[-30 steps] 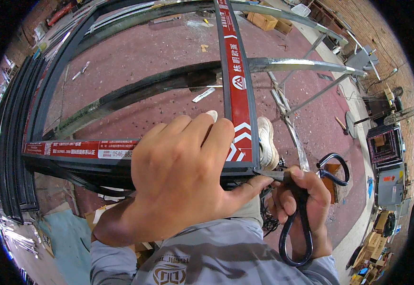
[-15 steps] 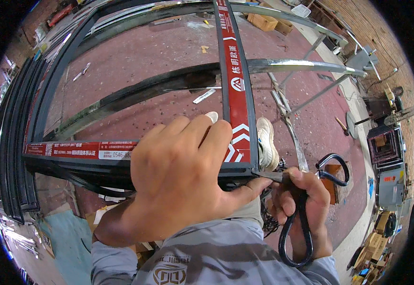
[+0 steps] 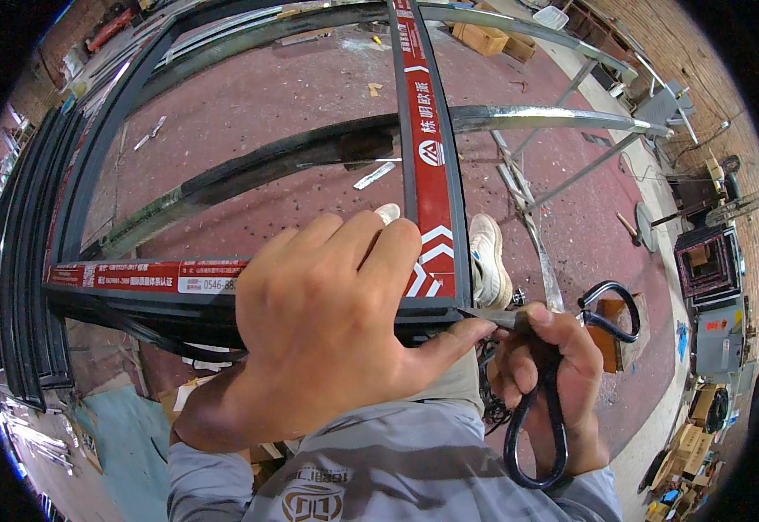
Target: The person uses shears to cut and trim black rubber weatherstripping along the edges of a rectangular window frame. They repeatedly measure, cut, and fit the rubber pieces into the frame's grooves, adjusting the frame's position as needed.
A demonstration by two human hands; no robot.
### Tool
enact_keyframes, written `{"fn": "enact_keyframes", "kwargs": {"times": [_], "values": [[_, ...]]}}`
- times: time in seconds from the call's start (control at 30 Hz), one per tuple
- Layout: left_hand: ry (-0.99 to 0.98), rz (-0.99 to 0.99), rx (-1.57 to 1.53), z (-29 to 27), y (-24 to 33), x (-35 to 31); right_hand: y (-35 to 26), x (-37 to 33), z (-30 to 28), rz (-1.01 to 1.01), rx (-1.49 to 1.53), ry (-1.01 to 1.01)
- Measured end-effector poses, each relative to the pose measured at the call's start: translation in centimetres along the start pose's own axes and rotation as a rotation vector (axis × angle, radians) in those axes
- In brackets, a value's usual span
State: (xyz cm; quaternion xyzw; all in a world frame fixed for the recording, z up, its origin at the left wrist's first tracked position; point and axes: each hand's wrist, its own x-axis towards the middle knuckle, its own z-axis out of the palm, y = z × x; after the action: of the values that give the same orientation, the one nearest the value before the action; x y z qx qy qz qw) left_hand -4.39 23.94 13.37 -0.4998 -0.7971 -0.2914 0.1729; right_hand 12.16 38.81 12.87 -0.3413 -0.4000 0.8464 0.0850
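The scissors [image 3: 555, 404], with black looped handles, are at the near right corner of the black frame [image 3: 153, 301], one blade tip pointing left and appearing to meet that corner. The right hand [image 3: 578, 383] has them in its grip, fingers wrapped around the handles; the two loops stand wide apart. The second blade cannot be made out. The left hand [image 3: 323, 304] lies over the near edge of the frame, left of the corner, knuckles up, its thumb extended to just beside the blade. Its fingertips are hidden, so whether this grip is clasping the frame or only resting on it cannot be determined. Red printed film [image 3: 433, 200] covers the frame's upper faces. The frame lies across metal rails [image 3: 562, 117] above a reddish floor [image 3: 292, 196]. A white shoe [image 3: 486, 261] shows beyond the near right corner. A hammer [image 3: 628, 228] lies on the floor well to the right; black profiles [image 3: 27, 261] stand beyond the frame's left edge.
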Motion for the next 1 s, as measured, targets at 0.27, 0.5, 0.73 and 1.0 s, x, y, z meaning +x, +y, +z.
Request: {"fn": "enact_keyframes", "kwargs": {"times": [0.27, 0.5, 0.73, 1.0], "values": [[0.029, 0.012, -0.034, 0.1, -0.1, -0.1, -0.1, -0.2, 0.4, 0.003, 0.038, 0.01], [0.027, -0.004, -0.03, 0.2, 0.1, 0.0, 0.1, 0.0, 0.4, -0.006, 0.034, 0.012], [0.038, 0.004, -0.01, 0.4, 0.0, -0.1, 0.3, 0.0, 0.3, 0.018, 0.032, 0.03], [0.01, 0.043, 0.045, 0.1, -0.2, -0.3, 1.1, -0.1, -0.2, -0.218, 0.174, 0.12]]}}
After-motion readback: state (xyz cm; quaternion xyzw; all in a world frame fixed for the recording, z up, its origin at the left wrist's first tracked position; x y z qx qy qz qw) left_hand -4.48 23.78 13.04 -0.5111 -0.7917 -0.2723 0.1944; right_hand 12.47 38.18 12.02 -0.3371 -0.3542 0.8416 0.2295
